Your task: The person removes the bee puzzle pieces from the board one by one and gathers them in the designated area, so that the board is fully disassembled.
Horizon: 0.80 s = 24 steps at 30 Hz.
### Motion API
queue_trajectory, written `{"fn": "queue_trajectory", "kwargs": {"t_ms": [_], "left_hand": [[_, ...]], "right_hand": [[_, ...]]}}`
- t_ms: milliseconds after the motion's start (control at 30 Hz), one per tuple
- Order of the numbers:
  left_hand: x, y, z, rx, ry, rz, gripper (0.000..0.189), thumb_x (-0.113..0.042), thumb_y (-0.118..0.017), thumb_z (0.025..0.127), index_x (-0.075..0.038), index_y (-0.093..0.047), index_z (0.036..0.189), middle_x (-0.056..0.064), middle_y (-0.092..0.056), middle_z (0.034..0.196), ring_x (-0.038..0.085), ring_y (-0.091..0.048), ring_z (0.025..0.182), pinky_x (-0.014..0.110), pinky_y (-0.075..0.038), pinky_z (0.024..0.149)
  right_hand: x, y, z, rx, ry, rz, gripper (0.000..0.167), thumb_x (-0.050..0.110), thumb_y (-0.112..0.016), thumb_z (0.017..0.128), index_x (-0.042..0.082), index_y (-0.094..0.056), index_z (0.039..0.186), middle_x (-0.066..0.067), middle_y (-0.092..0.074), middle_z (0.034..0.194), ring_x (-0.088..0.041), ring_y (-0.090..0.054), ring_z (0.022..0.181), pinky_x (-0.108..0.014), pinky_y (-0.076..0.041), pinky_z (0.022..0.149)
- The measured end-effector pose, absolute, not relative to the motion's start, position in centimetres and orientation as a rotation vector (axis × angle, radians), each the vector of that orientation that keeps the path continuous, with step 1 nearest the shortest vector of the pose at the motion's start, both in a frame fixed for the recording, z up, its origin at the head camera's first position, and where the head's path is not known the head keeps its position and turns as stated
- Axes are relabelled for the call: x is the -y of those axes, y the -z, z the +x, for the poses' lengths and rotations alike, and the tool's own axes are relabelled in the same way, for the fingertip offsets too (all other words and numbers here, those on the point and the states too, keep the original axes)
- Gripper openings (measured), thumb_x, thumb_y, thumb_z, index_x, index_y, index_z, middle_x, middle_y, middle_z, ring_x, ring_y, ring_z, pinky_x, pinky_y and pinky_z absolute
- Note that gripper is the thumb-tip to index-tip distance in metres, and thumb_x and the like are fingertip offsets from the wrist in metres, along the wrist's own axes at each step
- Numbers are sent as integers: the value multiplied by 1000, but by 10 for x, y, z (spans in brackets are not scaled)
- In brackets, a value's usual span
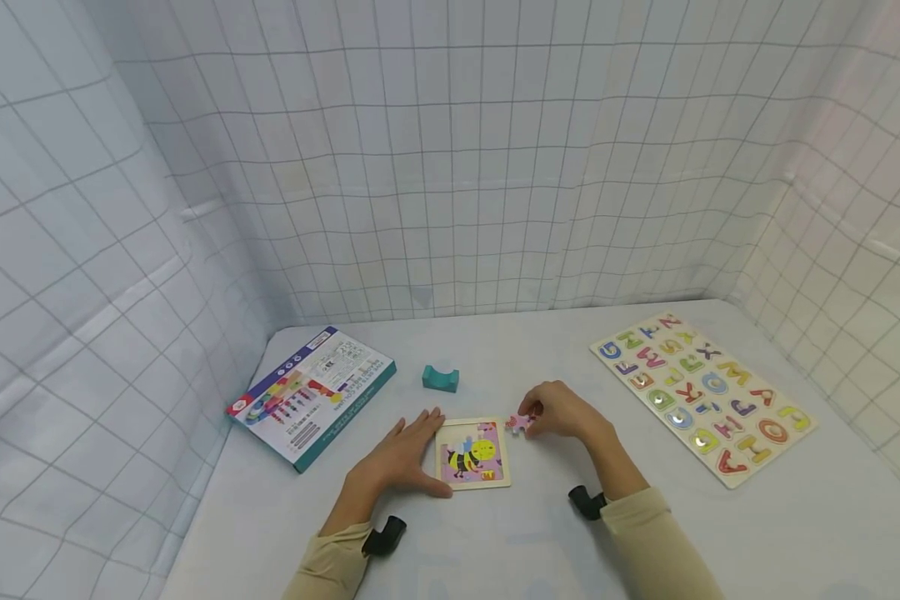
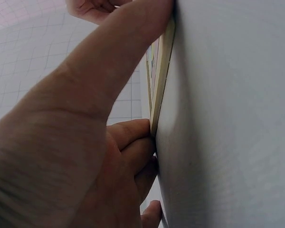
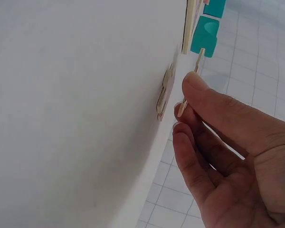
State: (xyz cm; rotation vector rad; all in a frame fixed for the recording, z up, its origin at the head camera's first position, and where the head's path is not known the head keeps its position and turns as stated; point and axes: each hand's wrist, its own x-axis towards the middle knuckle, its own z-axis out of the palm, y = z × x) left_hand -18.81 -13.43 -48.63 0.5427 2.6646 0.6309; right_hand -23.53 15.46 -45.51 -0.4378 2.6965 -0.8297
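Observation:
A square wooden jigsaw puzzle [image 1: 473, 458] with a bee picture lies in the middle of the table. My left hand [image 1: 400, 460] holds it from the left, thumb along the near edge and fingertips at the far left corner. Just right of the puzzle, my right hand [image 1: 562, 410] pinches a thin jigsaw piece [image 3: 200, 58] between thumb and fingers, above the table. Another flat piece [image 3: 164, 92] lies below it in the right wrist view. In the head view, pink jigsaw shapes [image 1: 518, 424] show at the right fingertips; held and lying pieces blend there.
A teal arched block [image 1: 441, 380] stands beyond the puzzle. At the left lies a flat printed box [image 1: 311, 396] with teal sides. A wooden alphabet board [image 1: 701, 392] with colourful letters lies at the right. White gridded walls [image 1: 450, 167] enclose the table's back and sides.

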Motion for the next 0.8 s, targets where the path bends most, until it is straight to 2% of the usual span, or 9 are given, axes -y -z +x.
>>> {"fn": "queue_trajectory", "kwargs": {"t_ms": [167,800], "left_hand": [[134,486,-188,-2667,-627,551,116,-56,-83,65,-13,-24,155,5,-21,164,26,-14,153,53,-10,124],[134,489,-188,-2679,-623,552,116,-56,-83,66,-13,-24,155,4,-21,164,24,-14,153,52,-9,125]], "right_hand": [[-166,454,-235,-2718,823,-424,22,9,-83,74,11,-74,93,0,-65,87,-15,-54,83,-29,-51,76],[-200,460,-236,-2751,786,-442,22,4,-81,74,6,-73,94,-3,-66,87,-16,-56,82,-30,-52,74]]}}
